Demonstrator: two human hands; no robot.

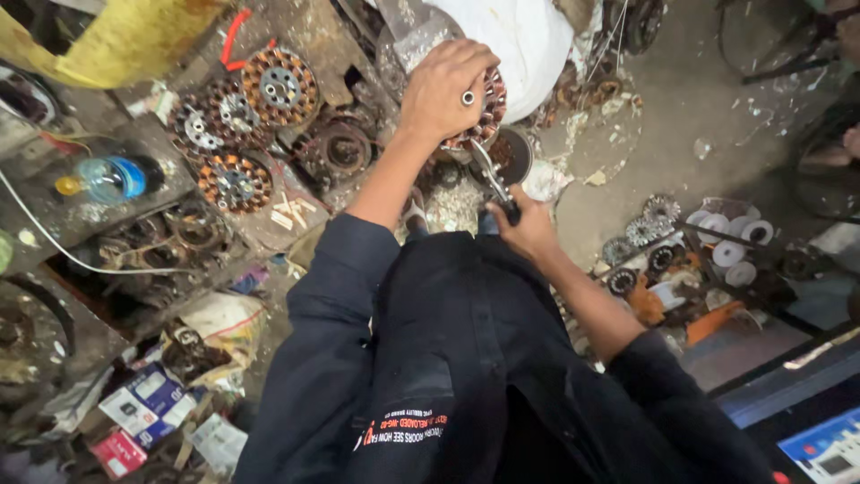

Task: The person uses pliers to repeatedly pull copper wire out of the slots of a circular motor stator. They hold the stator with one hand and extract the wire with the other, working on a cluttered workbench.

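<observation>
Fingers of left hand (445, 90) clamped on stator (484, 112) rim, right hand (528, 229) around tool (493, 184).

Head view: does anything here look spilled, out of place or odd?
A clear plastic bottle with a yellow cap lies on its side on the grimy bench, beside copper-wound motor stators. Small boxes and scraps of paper are strewn loose on the floor at lower left.

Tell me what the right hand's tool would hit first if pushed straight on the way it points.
The right hand aims a slim metal tool up toward the wound stator that the left hand grips. Going straight on, it would probably meet that stator's lower edge first; its tip already looks at or touching it, though depth is unclear.
</observation>
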